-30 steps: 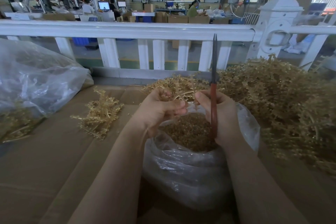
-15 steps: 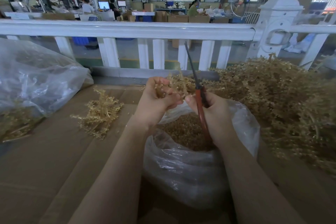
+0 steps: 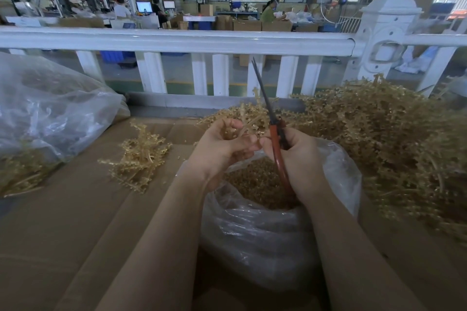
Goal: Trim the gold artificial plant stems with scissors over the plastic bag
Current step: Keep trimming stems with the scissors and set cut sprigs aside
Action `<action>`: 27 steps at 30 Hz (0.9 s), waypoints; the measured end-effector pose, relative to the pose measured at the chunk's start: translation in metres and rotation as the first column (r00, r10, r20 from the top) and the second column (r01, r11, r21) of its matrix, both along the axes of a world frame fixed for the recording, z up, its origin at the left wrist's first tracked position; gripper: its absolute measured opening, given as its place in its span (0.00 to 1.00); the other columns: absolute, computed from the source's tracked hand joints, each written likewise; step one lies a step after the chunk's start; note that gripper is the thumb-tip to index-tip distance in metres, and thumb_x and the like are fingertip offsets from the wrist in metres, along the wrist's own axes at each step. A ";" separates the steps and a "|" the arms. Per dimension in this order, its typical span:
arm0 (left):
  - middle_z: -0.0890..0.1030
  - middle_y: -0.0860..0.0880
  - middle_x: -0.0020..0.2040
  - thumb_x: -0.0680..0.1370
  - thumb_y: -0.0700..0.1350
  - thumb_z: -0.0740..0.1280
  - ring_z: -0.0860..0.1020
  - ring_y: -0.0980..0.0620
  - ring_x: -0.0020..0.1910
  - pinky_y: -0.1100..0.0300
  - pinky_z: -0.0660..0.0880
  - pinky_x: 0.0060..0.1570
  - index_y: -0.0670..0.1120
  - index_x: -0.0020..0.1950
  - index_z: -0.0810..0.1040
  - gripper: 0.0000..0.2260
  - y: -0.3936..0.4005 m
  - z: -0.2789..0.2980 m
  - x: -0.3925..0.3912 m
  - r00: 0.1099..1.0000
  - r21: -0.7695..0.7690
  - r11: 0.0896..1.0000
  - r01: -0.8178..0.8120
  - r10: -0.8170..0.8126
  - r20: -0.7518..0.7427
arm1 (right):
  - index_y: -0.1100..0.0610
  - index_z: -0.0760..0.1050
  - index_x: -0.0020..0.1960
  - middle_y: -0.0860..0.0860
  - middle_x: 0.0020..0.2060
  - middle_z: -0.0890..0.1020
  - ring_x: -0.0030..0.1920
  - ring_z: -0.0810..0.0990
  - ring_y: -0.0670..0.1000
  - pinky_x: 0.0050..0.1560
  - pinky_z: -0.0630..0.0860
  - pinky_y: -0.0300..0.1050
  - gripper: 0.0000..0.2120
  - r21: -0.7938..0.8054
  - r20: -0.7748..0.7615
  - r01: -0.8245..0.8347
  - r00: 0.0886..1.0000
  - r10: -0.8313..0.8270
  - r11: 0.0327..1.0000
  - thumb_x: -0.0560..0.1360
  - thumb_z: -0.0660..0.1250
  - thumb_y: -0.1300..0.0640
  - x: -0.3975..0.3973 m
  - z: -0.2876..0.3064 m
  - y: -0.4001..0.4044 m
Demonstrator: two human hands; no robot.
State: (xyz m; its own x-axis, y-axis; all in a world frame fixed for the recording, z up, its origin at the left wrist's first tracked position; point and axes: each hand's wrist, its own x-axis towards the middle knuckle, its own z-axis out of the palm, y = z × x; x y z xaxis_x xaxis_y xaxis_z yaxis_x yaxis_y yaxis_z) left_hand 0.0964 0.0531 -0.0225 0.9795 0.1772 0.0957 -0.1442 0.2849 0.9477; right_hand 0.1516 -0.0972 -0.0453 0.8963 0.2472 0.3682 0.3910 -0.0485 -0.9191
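Note:
My left hand [image 3: 222, 149] grips a gold artificial plant sprig [image 3: 250, 118] just above the open clear plastic bag [image 3: 265, 235], which holds gold trimmings [image 3: 257, 182]. My right hand [image 3: 300, 159] holds red-handled scissors [image 3: 276, 144] whose dark blades point up and away, closed, beside the sprig. The fingertips of both hands nearly meet over the bag's mouth.
A big heap of gold stems [image 3: 394, 144] lies to the right on the cardboard-covered table [image 3: 75, 222]. A small bunch of stems [image 3: 141, 156] lies left of centre, and a large clear bag with stems [image 3: 43, 118] is at far left. A white railing [image 3: 177, 40] runs behind.
The scissors tilted from upright to leaning left. Both hands rose slightly above the bag, and the sprig in my left hand now stands higher.

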 end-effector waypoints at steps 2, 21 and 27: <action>0.85 0.44 0.41 0.71 0.34 0.74 0.85 0.48 0.41 0.60 0.80 0.42 0.44 0.54 0.71 0.17 -0.001 0.001 -0.001 1.000 -0.015 1.000 0.001 -0.001 -0.014 | 0.49 0.82 0.41 0.44 0.33 0.84 0.32 0.80 0.40 0.33 0.76 0.32 0.05 0.011 0.004 0.007 1.000 -0.007 1.000 0.76 0.74 0.56 0.000 0.000 0.000; 0.85 0.43 0.38 0.68 0.34 0.75 0.84 0.49 0.38 0.58 0.81 0.44 0.40 0.43 0.82 0.06 0.008 0.003 -0.002 0.986 0.053 0.985 -0.166 0.168 -0.024 | 0.43 0.79 0.43 0.33 0.34 0.81 0.37 0.80 0.35 0.36 0.72 0.28 0.10 -0.096 0.087 0.025 0.996 -0.016 0.995 0.70 0.77 0.41 -0.003 0.001 -0.002; 0.85 0.43 0.38 0.70 0.32 0.74 0.85 0.49 0.40 0.60 0.82 0.44 0.40 0.43 0.81 0.05 0.017 0.008 -0.004 0.963 -0.016 0.964 -0.267 0.267 0.021 | 0.42 0.78 0.43 0.35 0.39 0.82 0.40 0.80 0.39 0.39 0.76 0.39 0.20 -0.355 0.216 0.136 0.974 -0.061 0.925 0.64 0.71 0.28 -0.006 0.001 -0.003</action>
State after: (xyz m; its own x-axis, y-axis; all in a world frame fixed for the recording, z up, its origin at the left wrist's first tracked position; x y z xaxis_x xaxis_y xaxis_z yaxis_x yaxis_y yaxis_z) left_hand 0.0923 0.0702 -0.0142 0.8942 0.4332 0.1134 -0.2381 0.2455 0.9397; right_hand 0.1457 -0.0999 -0.0443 0.8414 0.3125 0.4410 0.5384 -0.4136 -0.7342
